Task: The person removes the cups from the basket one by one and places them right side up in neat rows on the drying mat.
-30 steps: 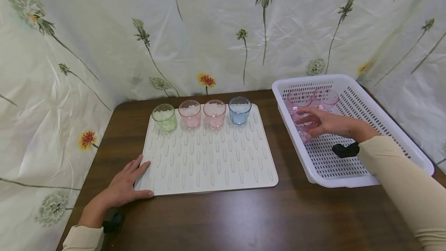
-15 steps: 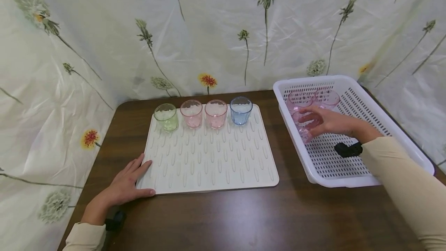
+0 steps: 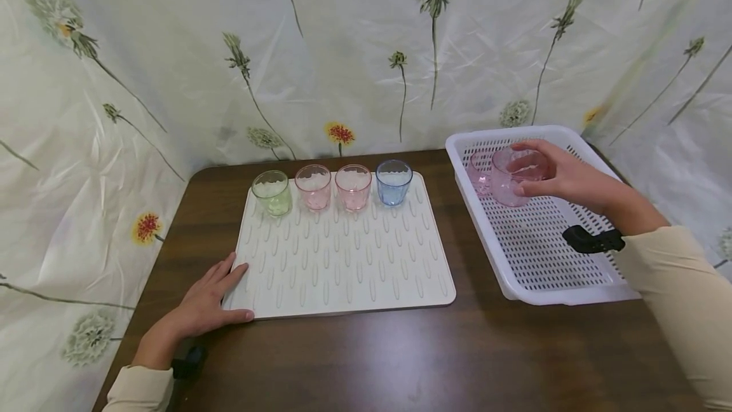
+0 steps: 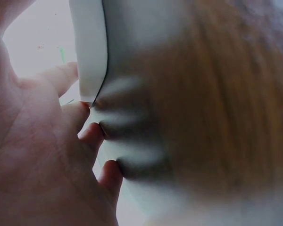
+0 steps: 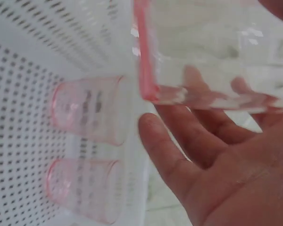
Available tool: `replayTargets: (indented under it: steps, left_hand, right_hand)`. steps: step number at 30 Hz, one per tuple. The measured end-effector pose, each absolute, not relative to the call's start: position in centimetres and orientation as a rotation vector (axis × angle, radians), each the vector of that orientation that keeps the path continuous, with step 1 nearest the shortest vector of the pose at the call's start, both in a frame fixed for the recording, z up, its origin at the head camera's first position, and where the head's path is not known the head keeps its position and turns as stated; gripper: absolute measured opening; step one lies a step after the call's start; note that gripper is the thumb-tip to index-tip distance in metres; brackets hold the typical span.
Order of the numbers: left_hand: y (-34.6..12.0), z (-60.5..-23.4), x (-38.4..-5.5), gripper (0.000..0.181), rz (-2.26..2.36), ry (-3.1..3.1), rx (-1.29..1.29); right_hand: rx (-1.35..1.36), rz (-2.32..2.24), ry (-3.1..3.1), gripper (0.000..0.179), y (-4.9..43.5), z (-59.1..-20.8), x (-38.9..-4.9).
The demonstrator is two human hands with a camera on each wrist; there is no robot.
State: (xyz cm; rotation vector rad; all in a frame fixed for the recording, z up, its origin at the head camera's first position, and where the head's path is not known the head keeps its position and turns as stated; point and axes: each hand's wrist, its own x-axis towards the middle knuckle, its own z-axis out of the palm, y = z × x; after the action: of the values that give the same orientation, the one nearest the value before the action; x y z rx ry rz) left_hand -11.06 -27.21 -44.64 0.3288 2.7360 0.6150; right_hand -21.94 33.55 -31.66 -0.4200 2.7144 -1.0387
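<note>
My left hand lies with spread fingers on the left edge of a white ridged drying mat; the left wrist view has its palm and fingertips at that edge. Over the basket, my right hand grips a clear pink glass between thumb and fingers. Seen from the right wrist, the held glass is close to the camera, its pink rim to the left. Two more pink glasses, an upper one and a lower one, stand in the basket, partly hidden by my hand in the head view.
A white perforated basket stands at the right of the brown table. Along the mat's back edge sit a green glass, two pink glasses and a blue glass. A flowered curtain hangs behind.
My right hand has moved back and rightward from the near pink glasses in the basket, now holding one raised. My left hand stays on the mat.
</note>
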Motion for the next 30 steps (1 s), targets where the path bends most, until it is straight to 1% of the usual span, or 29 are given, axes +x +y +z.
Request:
replayTargets:
  steps: [5, 10, 23, 30]
  left_hand:
    - [-27.3, -44.7, -11.0, 0.098, 0.619, 2.738, 0.335]
    - [-27.3, -44.7, -11.0, 0.098, 0.638, 2.746, 0.349]
    - [-27.2, -44.7, -11.2, 0.098, 0.597, 2.752, 0.363]
    - [-27.3, -44.6, -11.1, 0.098, 0.599, 2.748, 0.349]
  right_hand:
    - [-0.408, -1.104, 2.772, 0.082, 31.8, -30.4, -21.6]
    - [-0.451, -1.133, 2.814, 0.088, 29.8, -29.1, -21.6]
    - [-0.662, -1.156, 2.698, 0.084, 24.5, -27.6, -22.2]
    - [-0.802, -1.153, 2.619, 0.089, 20.5, -27.0, -22.7]
